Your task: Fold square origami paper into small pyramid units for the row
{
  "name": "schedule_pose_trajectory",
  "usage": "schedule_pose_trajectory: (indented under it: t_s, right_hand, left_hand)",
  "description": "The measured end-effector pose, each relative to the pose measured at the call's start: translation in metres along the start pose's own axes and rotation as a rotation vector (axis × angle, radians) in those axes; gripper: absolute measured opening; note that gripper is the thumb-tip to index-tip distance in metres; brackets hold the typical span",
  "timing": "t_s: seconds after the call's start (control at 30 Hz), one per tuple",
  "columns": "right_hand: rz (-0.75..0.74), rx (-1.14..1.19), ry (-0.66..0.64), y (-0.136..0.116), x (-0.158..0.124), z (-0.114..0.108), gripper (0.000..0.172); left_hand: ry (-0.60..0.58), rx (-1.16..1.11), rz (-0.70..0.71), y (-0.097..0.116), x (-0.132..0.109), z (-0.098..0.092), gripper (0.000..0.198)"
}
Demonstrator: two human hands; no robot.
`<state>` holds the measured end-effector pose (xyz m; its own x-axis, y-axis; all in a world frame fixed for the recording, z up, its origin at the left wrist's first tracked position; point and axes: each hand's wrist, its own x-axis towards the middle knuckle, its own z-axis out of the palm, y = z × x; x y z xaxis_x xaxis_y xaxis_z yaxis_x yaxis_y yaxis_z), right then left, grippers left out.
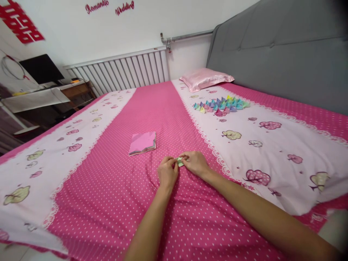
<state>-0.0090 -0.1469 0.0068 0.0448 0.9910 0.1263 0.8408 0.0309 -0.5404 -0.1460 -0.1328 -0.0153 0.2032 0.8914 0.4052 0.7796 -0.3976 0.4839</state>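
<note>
Both of my hands meet over the pink dotted bedsheet [114,203] near the middle of the view. My left hand [167,173] and my right hand [194,163] pinch a small pale green folded paper piece [180,161] between their fingertips, pressed low against the sheet. Most of the paper is hidden by my fingers. A stack of pink square paper sheets [143,143] lies flat on the bed just beyond and left of my hands.
Several small folded paper shapes in blue, pink, green and yellow [220,104] sit in rows on the white band of the bedcover, far right. A pink pillow [205,78] lies by the grey headboard [272,54]. A radiator [122,70] and a desk [40,96] stand beyond the bed.
</note>
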Motion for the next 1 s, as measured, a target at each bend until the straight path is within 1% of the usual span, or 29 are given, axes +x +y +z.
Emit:
schedule_pose_trajectory:
  t_s: [0.1,0.23,0.4,0.6,0.8,0.9,1.0]
  right_hand:
    - [-0.026,-0.017,0.001,0.0,0.001,0.001,0.025]
    - [-0.057,-0.076,-0.036,0.001,0.001,0.002,0.026]
    - [-0.105,-0.142,-0.07,0.002,0.001,0.004,0.025]
    - [-0.103,-0.25,-0.084,-0.003,0.001,0.006,0.026]
    - [-0.092,-0.321,-0.096,-0.007,0.001,0.01,0.03]
    - [-0.047,-0.34,-0.076,-0.01,0.001,0.012,0.029]
    - [-0.076,-0.338,-0.013,-0.011,0.001,0.012,0.023]
  left_hand:
    - [-0.004,-0.014,0.0,0.0,0.001,0.0,0.018]
    - [-0.017,-0.002,0.002,0.0,0.001,-0.001,0.016]
    - [-0.048,-0.005,0.043,0.0,0.001,0.0,0.015]
    - [-0.048,-0.026,0.061,-0.001,0.002,0.002,0.015]
    - [-0.072,-0.002,0.048,0.0,0.002,0.002,0.017]
    - [-0.085,0.031,0.036,0.001,0.001,0.002,0.019]
    - [-0.098,0.069,0.015,0.005,0.001,0.003,0.02]
